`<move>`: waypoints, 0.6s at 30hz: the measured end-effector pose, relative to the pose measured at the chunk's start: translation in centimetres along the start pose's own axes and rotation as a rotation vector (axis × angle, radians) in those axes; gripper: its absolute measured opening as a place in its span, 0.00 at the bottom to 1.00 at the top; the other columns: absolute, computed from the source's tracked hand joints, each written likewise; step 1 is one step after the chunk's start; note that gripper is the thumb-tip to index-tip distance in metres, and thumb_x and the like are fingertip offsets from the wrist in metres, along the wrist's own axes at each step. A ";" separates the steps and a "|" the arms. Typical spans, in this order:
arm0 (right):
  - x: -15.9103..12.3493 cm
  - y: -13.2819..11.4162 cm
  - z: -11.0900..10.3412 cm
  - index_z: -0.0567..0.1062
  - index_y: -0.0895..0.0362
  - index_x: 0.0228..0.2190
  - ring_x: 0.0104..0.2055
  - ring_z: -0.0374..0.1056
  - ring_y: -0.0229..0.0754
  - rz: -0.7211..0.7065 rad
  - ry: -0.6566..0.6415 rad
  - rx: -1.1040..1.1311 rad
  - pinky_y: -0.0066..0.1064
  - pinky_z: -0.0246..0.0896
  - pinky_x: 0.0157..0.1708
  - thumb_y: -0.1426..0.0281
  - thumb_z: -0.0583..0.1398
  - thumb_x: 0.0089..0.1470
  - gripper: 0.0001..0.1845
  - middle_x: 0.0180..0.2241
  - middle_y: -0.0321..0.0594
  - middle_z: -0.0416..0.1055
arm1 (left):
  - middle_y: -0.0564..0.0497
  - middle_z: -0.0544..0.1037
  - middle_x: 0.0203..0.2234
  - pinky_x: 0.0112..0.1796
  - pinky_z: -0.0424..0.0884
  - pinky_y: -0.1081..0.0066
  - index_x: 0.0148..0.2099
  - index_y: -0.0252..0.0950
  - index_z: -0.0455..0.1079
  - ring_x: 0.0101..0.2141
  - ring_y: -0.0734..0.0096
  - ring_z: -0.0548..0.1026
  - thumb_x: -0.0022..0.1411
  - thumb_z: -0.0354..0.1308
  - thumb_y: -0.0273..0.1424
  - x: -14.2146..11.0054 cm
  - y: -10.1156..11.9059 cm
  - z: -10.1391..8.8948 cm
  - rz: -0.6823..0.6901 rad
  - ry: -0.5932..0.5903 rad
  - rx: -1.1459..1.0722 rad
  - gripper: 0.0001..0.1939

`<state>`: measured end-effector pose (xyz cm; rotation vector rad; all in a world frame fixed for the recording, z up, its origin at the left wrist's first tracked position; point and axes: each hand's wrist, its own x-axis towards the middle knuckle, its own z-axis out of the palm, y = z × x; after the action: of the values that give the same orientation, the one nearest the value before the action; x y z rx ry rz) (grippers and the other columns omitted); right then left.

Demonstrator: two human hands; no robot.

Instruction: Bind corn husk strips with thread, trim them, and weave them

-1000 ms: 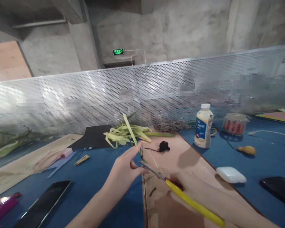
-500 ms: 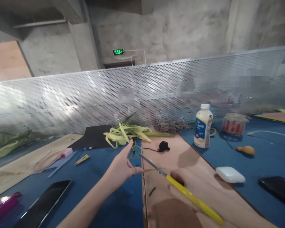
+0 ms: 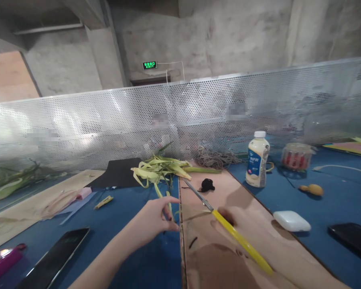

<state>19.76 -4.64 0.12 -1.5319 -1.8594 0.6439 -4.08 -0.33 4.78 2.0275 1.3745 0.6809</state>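
My right hand [image 3: 243, 228] is closed around yellow-handled scissors [image 3: 237, 239], seen nearly edge-on. Their metal blades point away toward a pile of pale green corn husks [image 3: 159, 166]. To the left, my left hand [image 3: 153, 216] hovers near the board's edge, with thumb and forefinger apart and the other fingers curled. Narrow husk strips [image 3: 159, 190] trail from the pile down to this hand; whether its curled fingers touch them I cannot tell. A thin pale strand runs between the two hands. Beyond the blades lies a small bundle of black yarn [image 3: 207, 185].
A milk bottle [image 3: 257, 160], a clear tub [image 3: 297, 157], a tiny gourd [image 3: 313, 190] and a white case [image 3: 291, 221] stand on the right. Phones lie at left [image 3: 55, 257] and right [image 3: 351, 243]. Grey cord [image 3: 218, 157] is heaped by the perforated metal screen [image 3: 198, 108].
My left hand has come down and nearer, its fingers curling in, and husk strips now trail toward it. The scissors' tip has swung up and away a little.
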 end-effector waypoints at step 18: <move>4.4 -0.7 0.3 0.70 0.59 0.36 0.33 0.66 0.36 0.055 -0.119 -0.041 0.30 0.65 0.32 0.67 0.52 0.57 0.10 0.37 0.38 0.68 | 0.47 0.68 0.36 0.44 0.61 0.61 0.28 0.36 0.67 0.42 0.60 0.66 0.47 0.57 0.28 -0.6 0.8 4.9 0.275 0.218 0.261 0.02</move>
<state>18.55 -0.49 1.10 -1.6069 -1.9345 0.7409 -0.35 -2.09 1.88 2.4393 1.3769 0.9042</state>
